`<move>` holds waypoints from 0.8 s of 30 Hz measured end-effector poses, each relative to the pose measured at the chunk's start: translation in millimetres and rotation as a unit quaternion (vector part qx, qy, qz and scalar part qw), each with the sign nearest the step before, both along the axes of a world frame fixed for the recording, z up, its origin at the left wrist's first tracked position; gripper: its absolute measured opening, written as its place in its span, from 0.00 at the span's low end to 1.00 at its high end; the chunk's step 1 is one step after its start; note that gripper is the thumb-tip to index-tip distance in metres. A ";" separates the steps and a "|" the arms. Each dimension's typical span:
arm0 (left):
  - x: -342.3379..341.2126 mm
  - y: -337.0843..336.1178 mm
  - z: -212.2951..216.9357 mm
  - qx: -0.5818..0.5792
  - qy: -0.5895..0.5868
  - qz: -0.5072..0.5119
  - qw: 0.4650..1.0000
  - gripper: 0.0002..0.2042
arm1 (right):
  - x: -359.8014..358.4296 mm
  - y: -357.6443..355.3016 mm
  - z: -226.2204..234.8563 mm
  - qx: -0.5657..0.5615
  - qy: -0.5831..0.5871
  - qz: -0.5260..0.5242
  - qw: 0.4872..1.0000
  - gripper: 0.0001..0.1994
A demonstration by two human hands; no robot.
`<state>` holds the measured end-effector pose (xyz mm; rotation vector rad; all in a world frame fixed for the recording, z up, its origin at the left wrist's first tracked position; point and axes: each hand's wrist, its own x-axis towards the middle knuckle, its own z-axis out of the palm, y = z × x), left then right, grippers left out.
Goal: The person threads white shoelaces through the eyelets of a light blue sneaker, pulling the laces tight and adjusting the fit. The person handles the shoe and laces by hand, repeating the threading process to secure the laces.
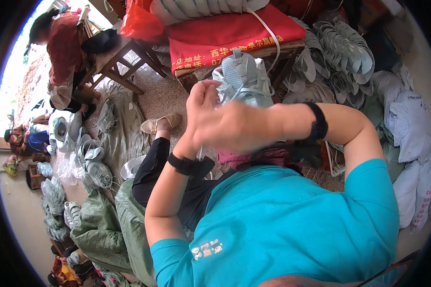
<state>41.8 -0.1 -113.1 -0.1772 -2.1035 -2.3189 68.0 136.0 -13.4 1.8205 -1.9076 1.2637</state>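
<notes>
Teal shirt point(282, 225) fills the lower frame, nearest the lens; black trousers point(151, 167) beside it. Both forearms raised, each with a black wristband point(183, 164).

Left hand point(202, 103) curled, fingertips pinched on what looks like a lace end. Right hand point(237, 126) blurred, loosely closed across it; cannot tell what it grips.

Pale blue sneaker point(244, 79) sits just beyond the hands, tongue up, laces partly threaded. Judged mid-lacing: lower eyelets appear done, top unfinished.

Sneaker rests against a low wooden table point(282, 50) carrying a red cloth point(234, 33). Concrete floor point(158, 98). Stacked grey soles point(340, 52) to the right, white sacks point(412, 134) beyond them. More shoes heaped point(88, 160) at left on green sacking point(98, 229). Another person point(62, 52) sits at far left.
</notes>
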 end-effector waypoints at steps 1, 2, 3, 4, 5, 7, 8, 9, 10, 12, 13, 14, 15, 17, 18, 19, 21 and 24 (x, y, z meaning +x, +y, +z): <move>3.7 3.9 7.1 -0.057 0.009 0.003 0.998 0.06 | 10.0 -11.0 2.7 -0.011 -0.009 0.040 0.999 0.06; 6.2 10.7 12.1 -0.087 0.027 0.016 0.996 0.05 | 19.4 -21.2 5.3 -0.021 -0.017 0.077 0.997 0.07; 6.9 14.3 15.1 -0.107 0.048 0.018 0.993 0.05 | 25.5 -28.8 6.9 -0.025 -0.036 0.104 0.994 0.08; 7.3 17.3 17.2 -0.126 0.069 0.019 0.989 0.05 | 28.1 -32.8 8.2 -0.030 -0.056 0.132 0.989 0.08; 7.1 19.5 19.5 -0.145 0.091 0.020 0.985 0.05 | 28.1 -34.3 9.5 -0.025 -0.056 0.123 0.991 0.09; 0.5 22.3 21.3 -0.221 0.178 0.037 0.958 0.06 | 27.0 -34.0 12.5 -0.014 -0.056 0.103 0.993 0.09; -5.8 22.4 17.5 -0.269 0.239 0.050 0.932 0.06 | 27.6 -32.7 14.3 -0.008 -0.051 0.101 0.994 0.09; -8.4 23.0 15.8 -0.317 0.295 0.062 0.899 0.07 | 29.1 -31.5 14.9 -0.002 -0.048 0.100 0.994 0.09; -8.9 24.2 15.0 -0.347 0.305 0.078 0.883 0.07 | 29.9 -30.2 15.4 0.003 -0.045 0.100 0.994 0.09; -10.5 27.9 16.6 -0.405 0.327 0.108 0.847 0.08 | 30.4 -22.9 16.7 0.015 -0.039 0.100 0.994 0.09; -11.8 27.8 16.4 -0.414 0.329 0.104 0.842 0.07 | 30.4 -18.8 16.8 0.021 -0.035 0.099 0.994 0.09; -12.9 25.7 15.9 -0.423 0.331 0.100 0.837 0.07 | 30.1 -15.5 14.9 0.023 -0.038 0.106 0.993 0.08; -12.4 23.8 15.0 -0.435 0.331 0.096 0.832 0.07 | 29.9 -12.6 10.5 0.023 -0.043 0.116 0.992 0.07; -12.0 24.0 14.5 -0.424 0.322 0.090 0.842 0.07 | 29.8 -10.3 2.0 0.020 -0.054 0.129 0.990 0.06; -11.4 24.2 15.1 -0.416 0.315 0.084 0.849 0.07 | 31.0 -11.0 -2.3 0.018 -0.062 0.134 0.989 0.06; -10.9 24.6 16.0 -0.408 0.307 0.079 0.856 0.07 | 31.7 -11.5 -6.0 0.016 -0.069 0.140 0.988 0.06; -13.1 31.2 19.7 -0.397 0.319 0.070 0.858 0.07 | 30.6 -11.1 -11.6 0.018 -0.065 0.142 0.988 0.06; -16.3 36.1 18.5 -0.392 0.324 0.053 0.859 0.07 | 27.0 -4.4 -15.6 0.048 -0.066 0.138 0.987 0.05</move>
